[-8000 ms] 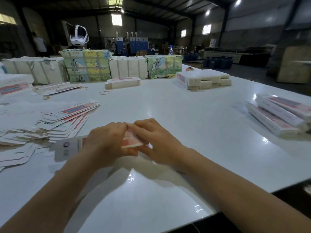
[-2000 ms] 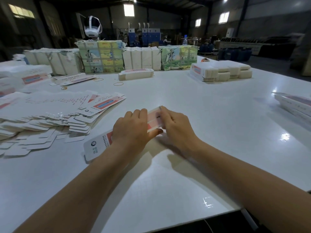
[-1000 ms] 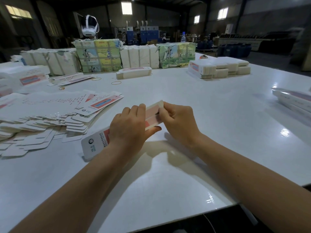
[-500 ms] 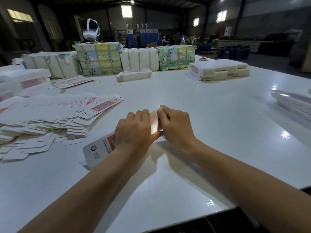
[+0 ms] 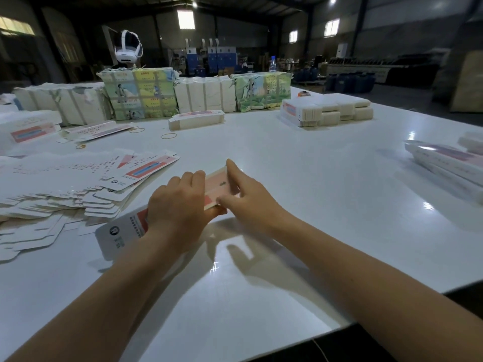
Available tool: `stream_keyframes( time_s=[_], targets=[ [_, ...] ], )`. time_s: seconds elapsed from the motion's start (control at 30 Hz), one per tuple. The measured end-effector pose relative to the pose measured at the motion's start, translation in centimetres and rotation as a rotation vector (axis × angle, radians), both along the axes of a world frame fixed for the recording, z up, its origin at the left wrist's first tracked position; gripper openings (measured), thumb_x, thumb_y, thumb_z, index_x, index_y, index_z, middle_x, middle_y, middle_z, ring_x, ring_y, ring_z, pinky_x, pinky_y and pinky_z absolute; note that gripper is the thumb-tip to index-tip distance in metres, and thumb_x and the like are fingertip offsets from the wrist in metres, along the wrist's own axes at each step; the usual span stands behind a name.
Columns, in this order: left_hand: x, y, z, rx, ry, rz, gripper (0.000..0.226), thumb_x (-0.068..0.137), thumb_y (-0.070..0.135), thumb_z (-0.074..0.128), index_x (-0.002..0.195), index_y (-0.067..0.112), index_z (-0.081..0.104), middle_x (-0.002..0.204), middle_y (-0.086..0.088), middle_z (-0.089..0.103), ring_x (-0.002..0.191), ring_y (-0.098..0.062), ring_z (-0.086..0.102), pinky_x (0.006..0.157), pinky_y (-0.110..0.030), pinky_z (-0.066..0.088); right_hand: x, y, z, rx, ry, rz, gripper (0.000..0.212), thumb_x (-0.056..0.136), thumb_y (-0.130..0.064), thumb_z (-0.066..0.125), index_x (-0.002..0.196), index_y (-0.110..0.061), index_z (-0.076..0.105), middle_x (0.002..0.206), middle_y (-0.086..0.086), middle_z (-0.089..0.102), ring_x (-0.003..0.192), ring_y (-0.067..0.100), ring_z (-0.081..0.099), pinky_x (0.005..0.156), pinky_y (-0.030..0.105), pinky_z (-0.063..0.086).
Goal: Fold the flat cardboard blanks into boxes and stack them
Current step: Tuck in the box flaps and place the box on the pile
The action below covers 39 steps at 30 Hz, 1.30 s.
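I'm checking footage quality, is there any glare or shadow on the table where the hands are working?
Head view: bright glare spots on the glossy white table at right; both hands cast soft shadows toward the camera under the box blank; the background hall is dim, edges curved by the wide-angle lens.

Packaging warehouse: bundled carton stacks (image 5: 138, 94), machinery (image 5: 211, 57), steel roof.

Two bare forearms, left hand (image 5: 177, 205), right hand (image 5: 252, 202), no sleeves, no gloves

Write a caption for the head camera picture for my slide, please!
Both hands, left and right, fold a cardboard blank on the white table.
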State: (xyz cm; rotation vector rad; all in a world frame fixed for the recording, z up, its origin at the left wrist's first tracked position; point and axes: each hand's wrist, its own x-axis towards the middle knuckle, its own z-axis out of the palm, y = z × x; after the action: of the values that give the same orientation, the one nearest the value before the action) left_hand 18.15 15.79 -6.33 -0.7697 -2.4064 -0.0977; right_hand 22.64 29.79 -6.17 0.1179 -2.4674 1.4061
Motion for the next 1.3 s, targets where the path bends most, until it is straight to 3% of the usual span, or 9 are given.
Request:
stream_keyframes(
  time_s=[0.1, 0.3, 0.47, 0.63, 0.77, 0.9, 0.97, 1.07, 1.3],
  targets=[
    [-0.3, -0.3, -0.1, -0.052, -0.007, -0.056, 0.064, 0.069, 0.055, 0.072, 0.104, 0.003, 0.058, 0.085, -0.016, 0.062, 0.069, -0.036, 0.058, 0.054, -0.033, 0.030, 0.0, 0.8, -0.1, 0.297, 0.131, 0.043, 0.085, 0.081, -0.006, 0.061, 0.151, -0.014, 0.013, 0.158, 0.006, 0.013, 0.144, 0.016, 0.010, 0.115, 0.023, 0.012],
    [-0.9, -1.6, -0.4, 0.017, -0.067, -0.220, 0.065, 0.069, 0.041, 0.081, 0.112, -0.003, 0.060, 0.094, -0.021, 0.066, 0.077, -0.041, 0.062, 0.062, -0.042, 0.047, -0.3, 1.7, -0.5, 0.783, 0.292, 0.024, 0.070, 0.085, -0.021, 0.068, 0.144, -0.006, 0.034, 0.143, 0.014, 0.040, 0.128, 0.031, 0.033, 0.106, 0.042, 0.031],
    [-2.3, -1.9, -1.0, 0.082, 0.208, -0.306, 0.066, 0.081, 0.050, 0.051, 0.126, 0.002, 0.051, 0.127, -0.019, 0.050, 0.113, -0.041, 0.046, 0.096, -0.052, 0.036, -0.2, 5.2, 2.4, 0.715, 0.322, -0.198, 0.051, 0.082, -0.026, 0.069, 0.123, -0.004, 0.051, 0.125, 0.015, 0.048, 0.107, 0.032, 0.044, 0.090, 0.045, 0.043],
    [-5.0, -1.8, -4.6, 0.160, -0.152, -0.273, 0.046, 0.080, 0.057, 0.045, 0.104, 0.023, 0.064, 0.102, -0.007, 0.065, 0.099, -0.036, 0.056, 0.082, -0.053, 0.047, 3.6, 18.1, 6.6, 0.669, 0.328, -0.668, 0.053, 0.087, -0.032, 0.059, 0.137, -0.017, 0.046, 0.121, 0.015, 0.053, 0.111, 0.031, 0.046, 0.087, 0.038, 0.041],
    [-5.9, -1.5, -5.6, 0.085, -0.346, -0.262, 0.027, 0.077, 0.060, 0.040, 0.082, 0.041, 0.057, 0.086, 0.005, 0.063, 0.085, -0.030, 0.059, 0.076, -0.044, 0.045, 9.6, 29.4, 5.6, 0.623, 0.124, -1.156, 0.040, 0.089, -0.030, 0.053, 0.129, -0.025, 0.053, 0.121, 0.019, 0.047, 0.112, 0.037, 0.044, 0.093, 0.046, 0.042],
    [-5.6, -0.9, -4.9, 0.092, -0.390, -0.258, 0.027, 0.076, 0.057, 0.042, 0.088, 0.040, 0.059, 0.087, 0.003, 0.063, 0.085, -0.027, 0.058, 0.076, -0.047, 0.047, 14.4, 34.8, 2.7, 0.683, -0.419, -1.365, 0.039, 0.093, -0.033, 0.042, 0.130, -0.024, 0.048, 0.121, 0.022, 0.042, 0.111, 0.040, 0.042, 0.093, 0.051, 0.038],
    [-5.4, -0.7, -4.5, 0.099, -0.397, -0.235, 0.030, 0.078, 0.052, 0.047, 0.089, 0.031, 0.066, 0.090, 0.000, 0.063, 0.087, -0.029, 0.058, 0.077, -0.048, 0.047, 14.8, 35.2, 2.6, 0.680, -0.485, -1.388, 0.042, 0.094, -0.036, 0.041, 0.134, -0.024, 0.045, 0.125, 0.022, 0.041, 0.113, 0.041, 0.039, 0.095, 0.052, 0.037],
    [-4.3, 0.1, -4.0, 0.141, -0.397, -0.244, 0.007, 0.083, 0.028, 0.066, 0.088, 0.025, 0.067, 0.091, -0.002, 0.063, 0.089, -0.030, 0.057, 0.078, -0.045, 0.046, 12.9, 32.7, 4.7, 0.736, -0.354, -1.313, 0.049, 0.093, -0.036, 0.047, 0.140, -0.023, 0.039, 0.142, 0.018, 0.033, 0.127, 0.038, 0.030, 0.103, 0.054, 0.029],
    [-2.5, -0.2, -3.2, 0.212, -0.387, -0.220, 0.007, 0.086, 0.014, 0.064, 0.090, 0.016, 0.069, 0.095, 0.001, 0.064, 0.089, -0.021, 0.055, 0.074, -0.030, 0.038, 1.2, 11.6, 6.1, 0.720, 0.070, -0.461, 0.035, 0.093, -0.030, 0.049, 0.125, -0.021, 0.059, 0.133, 0.007, 0.054, 0.123, 0.028, 0.044, 0.103, 0.044, 0.037]
  ],
)
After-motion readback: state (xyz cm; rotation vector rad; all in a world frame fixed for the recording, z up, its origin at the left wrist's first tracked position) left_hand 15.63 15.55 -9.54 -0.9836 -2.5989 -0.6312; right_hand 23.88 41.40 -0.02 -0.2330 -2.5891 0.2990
